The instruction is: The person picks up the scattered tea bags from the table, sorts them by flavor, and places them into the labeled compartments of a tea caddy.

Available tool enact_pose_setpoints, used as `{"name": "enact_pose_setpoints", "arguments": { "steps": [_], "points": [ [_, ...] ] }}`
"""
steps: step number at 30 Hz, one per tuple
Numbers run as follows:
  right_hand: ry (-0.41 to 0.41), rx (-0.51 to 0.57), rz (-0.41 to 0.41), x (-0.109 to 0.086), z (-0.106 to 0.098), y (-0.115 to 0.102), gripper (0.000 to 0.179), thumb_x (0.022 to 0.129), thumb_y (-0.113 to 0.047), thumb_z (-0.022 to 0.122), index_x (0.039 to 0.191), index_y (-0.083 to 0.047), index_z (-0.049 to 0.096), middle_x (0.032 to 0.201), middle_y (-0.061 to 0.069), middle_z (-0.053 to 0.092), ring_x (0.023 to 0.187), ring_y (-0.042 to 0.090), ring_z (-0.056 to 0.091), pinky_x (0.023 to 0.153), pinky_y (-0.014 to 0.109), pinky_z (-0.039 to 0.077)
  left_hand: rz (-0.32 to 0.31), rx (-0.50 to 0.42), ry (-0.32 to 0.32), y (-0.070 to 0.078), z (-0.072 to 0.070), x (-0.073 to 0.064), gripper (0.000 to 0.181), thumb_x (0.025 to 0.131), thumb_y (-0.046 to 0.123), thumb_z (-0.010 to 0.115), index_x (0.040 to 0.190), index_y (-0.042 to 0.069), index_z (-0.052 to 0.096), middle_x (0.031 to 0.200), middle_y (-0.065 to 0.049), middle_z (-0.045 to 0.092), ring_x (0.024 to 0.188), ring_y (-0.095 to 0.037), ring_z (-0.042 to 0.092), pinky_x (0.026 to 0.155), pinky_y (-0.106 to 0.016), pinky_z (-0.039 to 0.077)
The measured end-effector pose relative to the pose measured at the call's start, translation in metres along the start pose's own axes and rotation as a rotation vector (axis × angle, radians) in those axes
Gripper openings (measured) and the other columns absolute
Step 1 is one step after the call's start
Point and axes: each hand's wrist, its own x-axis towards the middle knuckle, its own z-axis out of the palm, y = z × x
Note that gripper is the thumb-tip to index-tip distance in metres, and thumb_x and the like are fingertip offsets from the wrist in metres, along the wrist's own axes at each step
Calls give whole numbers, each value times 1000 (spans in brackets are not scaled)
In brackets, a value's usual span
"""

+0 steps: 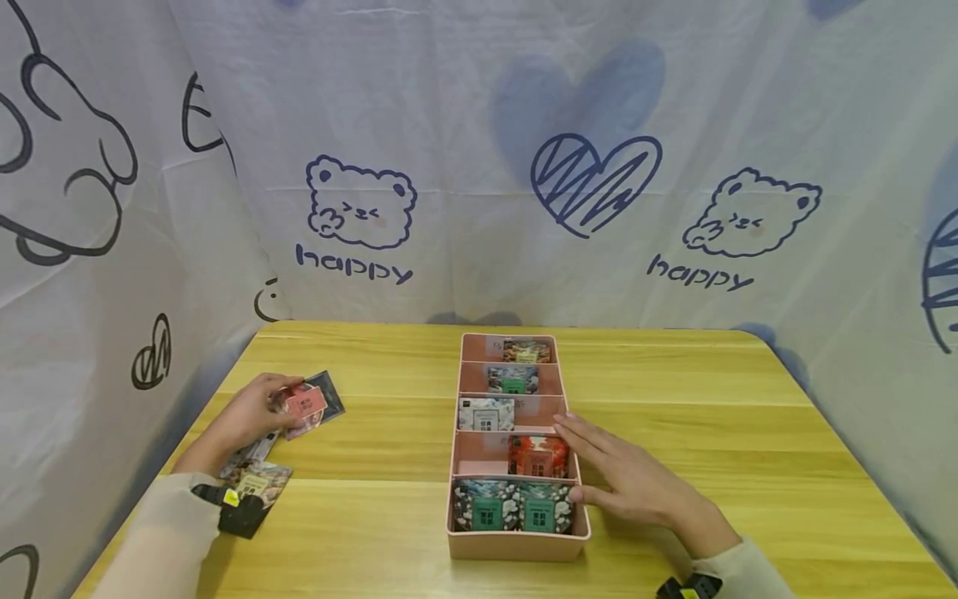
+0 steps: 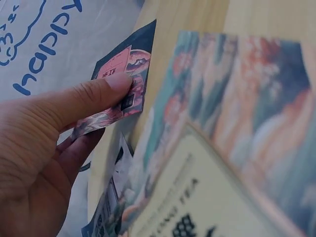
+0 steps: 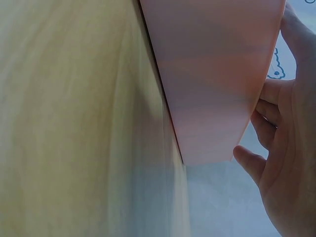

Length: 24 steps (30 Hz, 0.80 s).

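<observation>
At the table's left, my left hand pinches a tea sachet with a pink label between thumb and fingers. Below that hand lie a tea sachet with a pale yellow label and a partly hidden grey-white sachet. The yellow-label one, printed "TEA", looms close in the left wrist view. My right hand rests on the right rim of a pink divided box, fingers extended. The right wrist view shows the box's outer side wall beside the fingers.
The box's nearest compartment holds two green-label sachets. Behind stand a red sachet, a white one, a green-label one and a yellow-label one. A printed curtain hangs behind the wooden table.
</observation>
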Motion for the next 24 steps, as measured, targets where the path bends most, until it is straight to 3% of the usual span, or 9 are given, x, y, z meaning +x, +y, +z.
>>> {"name": "enact_pose_setpoints", "arguments": {
  "steps": [5, 12, 16, 24],
  "points": [
    [0, 4, 2, 0, 1, 0, 80, 94, -49, 60, 157, -14, 24, 161, 6, 21, 144, 28, 27, 107, 52, 37, -19, -11, 7, 6, -3, 1, 69, 82, 9, 79, 142, -2, 47, 128, -29, 50, 105, -40, 55, 79, -49, 53],
    [-8, 14, 12, 1, 0, 0, 80, 94, -49, 59, 157, -14, 25, 161, 7, 21, 144, 29, 27, 107, 53, 36, -81, -74, -17, 18, -7, 3, 69, 87, 10, 75, 147, 4, 41, 119, -25, 58, 97, -32, 58, 71, -37, 52],
    [-4, 7, 5, 1, 0, 0, 80, 94, -49, 60, 157, -13, 25, 161, 7, 22, 143, 29, 27, 107, 52, 36, -69, -135, -11, 26, -10, 3, 66, 91, 9, 70, 149, 6, 39, 122, -26, 55, 100, -36, 60, 66, -34, 54],
    [4, 0, -1, 1, 1, 0, 80, 94, -48, 60, 156, -13, 25, 161, 7, 23, 143, 29, 29, 106, 52, 38, -12, -162, 56, 38, -15, 7, 65, 94, 12, 67, 150, 5, 34, 117, -23, 58, 101, -36, 61, 72, -38, 54]
  ]
}}
